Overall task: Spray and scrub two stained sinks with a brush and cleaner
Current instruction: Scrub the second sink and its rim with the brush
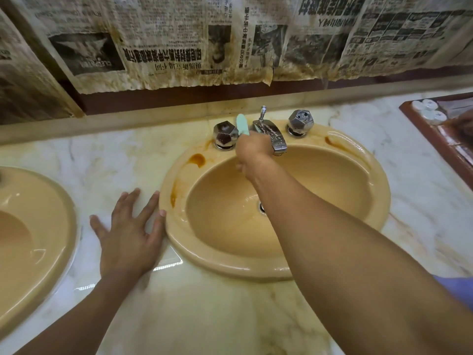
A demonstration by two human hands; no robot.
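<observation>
A tan oval sink (pixel 371 201) fills the middle of the head view, with brown stains on its left rim and back right rim. My right hand (pixel 252 152) reaches over the basin to the back rim and grips a brush; only its pale green handle (pixel 242 124) shows, sticking up between the left tap knob (pixel 225 134) and the chrome spout (pixel 271 135). The bristles are hidden behind my hand. My left hand (pixel 128 231) lies flat with spread fingers on the marble counter, its fingertips touching the sink's left rim. A second tan sink (pixel 33 226) sits at the far left.
The right tap knob (pixel 300 121) stands behind the basin. Stained newspaper (pixel 179 47) covers the wall above the backsplash. A brown tray (pixel 440 129) with small white items sits at the right edge. The marble counter (pixel 204 316) runs along the front.
</observation>
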